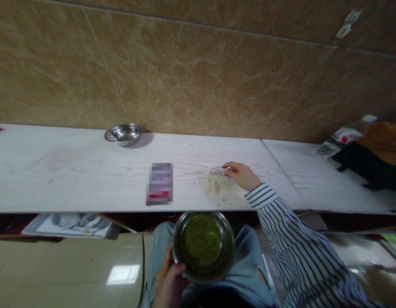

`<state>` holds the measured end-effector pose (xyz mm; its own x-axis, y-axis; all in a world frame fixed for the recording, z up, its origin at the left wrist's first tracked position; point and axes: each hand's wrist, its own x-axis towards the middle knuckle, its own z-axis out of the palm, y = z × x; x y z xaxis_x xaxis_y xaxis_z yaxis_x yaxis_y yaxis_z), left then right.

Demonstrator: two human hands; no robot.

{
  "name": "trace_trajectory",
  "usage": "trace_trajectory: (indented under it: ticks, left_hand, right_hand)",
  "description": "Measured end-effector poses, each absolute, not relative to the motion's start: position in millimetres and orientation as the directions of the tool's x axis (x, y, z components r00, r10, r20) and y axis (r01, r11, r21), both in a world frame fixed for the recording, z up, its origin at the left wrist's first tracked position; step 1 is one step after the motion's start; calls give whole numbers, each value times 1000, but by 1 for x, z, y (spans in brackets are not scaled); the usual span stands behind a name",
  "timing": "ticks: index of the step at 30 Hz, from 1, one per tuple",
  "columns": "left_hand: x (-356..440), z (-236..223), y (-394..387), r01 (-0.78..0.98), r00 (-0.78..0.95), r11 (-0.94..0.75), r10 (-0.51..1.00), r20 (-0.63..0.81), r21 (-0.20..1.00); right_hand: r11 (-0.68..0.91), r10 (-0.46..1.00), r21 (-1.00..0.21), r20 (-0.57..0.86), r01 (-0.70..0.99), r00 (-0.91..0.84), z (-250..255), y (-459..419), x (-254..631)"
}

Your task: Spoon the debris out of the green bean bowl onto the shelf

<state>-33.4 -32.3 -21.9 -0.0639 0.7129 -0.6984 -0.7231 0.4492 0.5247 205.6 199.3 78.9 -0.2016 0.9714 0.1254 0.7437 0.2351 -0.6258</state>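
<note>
A stainless steel bowl (pixel 230 261) of small green beans (pixel 202 239), which look like mung beans, rests over my lap. My left hand (pixel 172 278) grips its lower left rim, thumb on top. On the white table, a pile of pale, rice-like grains (pixel 219 184) with dark specks lies loose near the front edge. My right hand (pixel 241 174) is at the pile's upper right, its fingers closed on the edge of what looks like a clear plastic dish (pixel 215 170). The dish is hard to make out against the grains.
A smaller steel bowl (pixel 124 134) stands near the wall at the left. A flat rectangular item (pixel 160 184), blurred out, lies left of the grains. At the right are a plastic bottle (pixel 347 134) and a black and brown cloth item (pixel 377 154). Open shelves (pixel 72 224) run under the tabletop.
</note>
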Motion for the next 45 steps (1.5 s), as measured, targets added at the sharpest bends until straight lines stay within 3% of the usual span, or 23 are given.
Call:
trace_trajectory:
  ticks: [9, 20, 29, 45]
  left_hand:
    - [-31, -18, -35, -727, -104, 407, 731, -674, 553]
    - [-34, -24, -35, -729, -86, 399, 752, -653, 556]
    - [-41, -25, -35, -734, -67, 405, 756, -652, 545]
    - [-39, -30, -35, -712, -68, 418, 758, -649, 563]
  right_hand:
    - [309, 951, -534, 178, 787, -253, 85, 189, 198]
    - [280, 959, -477, 185, 833, -216, 95, 229, 195]
    - [360, 930, -483, 123, 798, -346, 80, 267, 171]
    - [459, 836, -555, 6, 693, -549, 80, 260, 177]
